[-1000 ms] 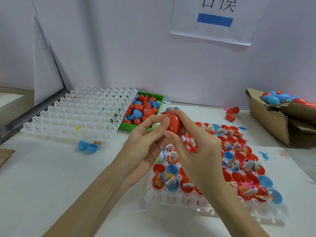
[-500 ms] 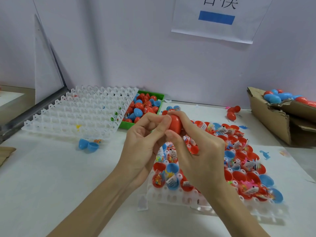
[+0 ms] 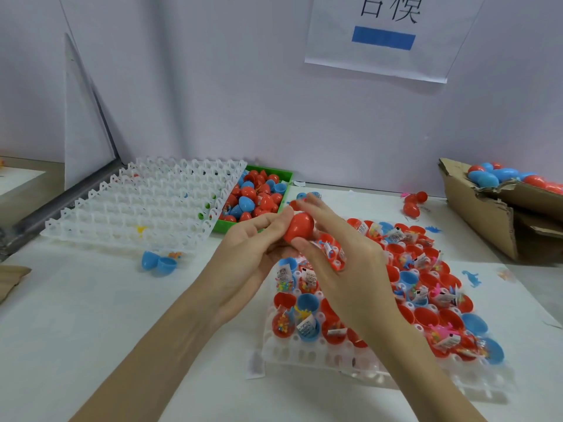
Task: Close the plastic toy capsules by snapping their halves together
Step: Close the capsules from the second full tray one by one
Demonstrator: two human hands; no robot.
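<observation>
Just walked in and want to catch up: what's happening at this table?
A person is closing toy capsules. Both hands hold one red capsule above the tray of filled halves: the left hand grips it from the left, the right hand pinches it from the right. Many open halves in that tray still wait. A green bin behind holds loose red and blue pieces.

Far wall ahead of you: white paper sheet (image 3: 393, 38) with large black characters, top cut off, last one reads "模", blue bar beneath. Small labels (image 3: 307, 325) in near tray capsules too tiny to read.
</observation>
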